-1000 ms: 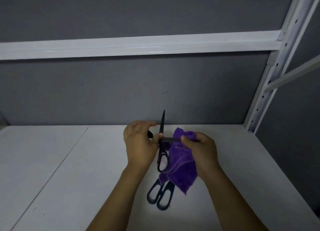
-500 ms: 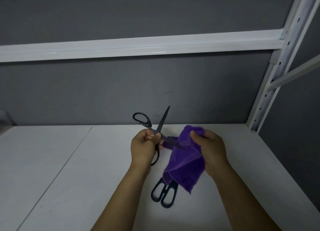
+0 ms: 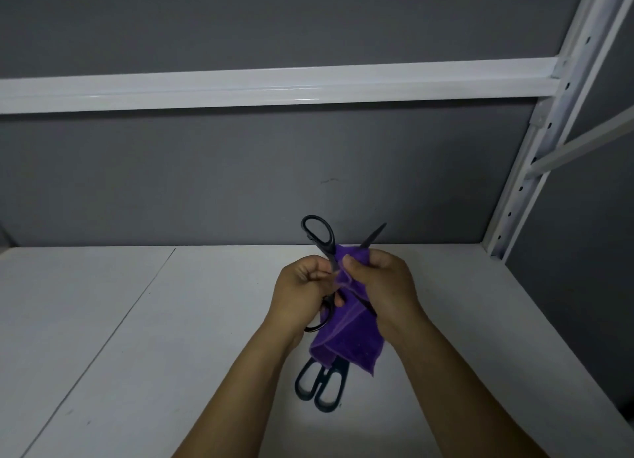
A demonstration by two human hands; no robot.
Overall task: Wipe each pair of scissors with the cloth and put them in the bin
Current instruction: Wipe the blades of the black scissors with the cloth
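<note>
We see our left hand [image 3: 302, 286] and right hand [image 3: 384, 286] bare, without gloves, rings or watch; both forearms are bare too, with no sleeve reaching into view.

Shelf [image 3: 103, 320] lies open leftward (second scissors [image 3: 320, 385] under the cloth [image 3: 346, 341]).

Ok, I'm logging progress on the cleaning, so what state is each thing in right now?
Held scissors: open, in the left hand.
Cloth: pinched around one blade by the right hand, hanging down.
Second scissors: shut, lying on the shelf, partly under the cloth.
Bin: not in view.
</note>
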